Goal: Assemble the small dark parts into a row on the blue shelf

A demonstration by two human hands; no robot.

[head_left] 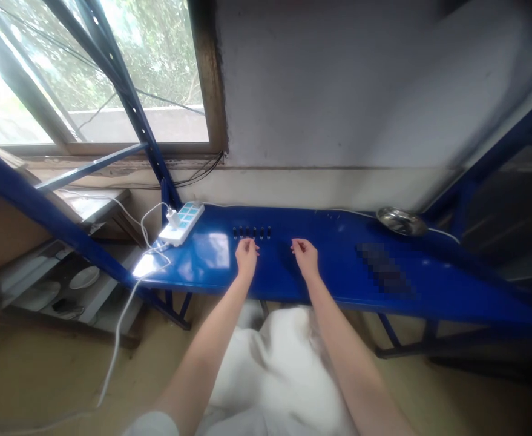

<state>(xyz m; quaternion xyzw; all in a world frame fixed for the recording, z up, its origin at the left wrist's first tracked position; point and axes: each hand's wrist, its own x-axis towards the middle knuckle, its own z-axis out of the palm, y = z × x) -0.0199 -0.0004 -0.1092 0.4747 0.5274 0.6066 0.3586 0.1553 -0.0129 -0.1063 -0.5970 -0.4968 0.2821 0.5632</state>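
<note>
A row of several small black pieces with light ends (262,232) stands on the blue table (333,266); they are too small to name. My left hand (246,259) is closed in a pinch just in front of this row, its fingertips close to the middle pieces. Anything between those fingers is hidden. To the right of the row, over the bare tabletop, my right hand (306,257) also has its thumb and fingers pressed together. Whether it holds something tiny I cannot make out. The two hands are apart.
A white power strip (181,224) with a plug and cable lies at the table's left end. Toward the right are a shiny metal bowl (400,221) and a blurred dark object (386,269). Blue frame posts (132,103) rise at the left, before the window.
</note>
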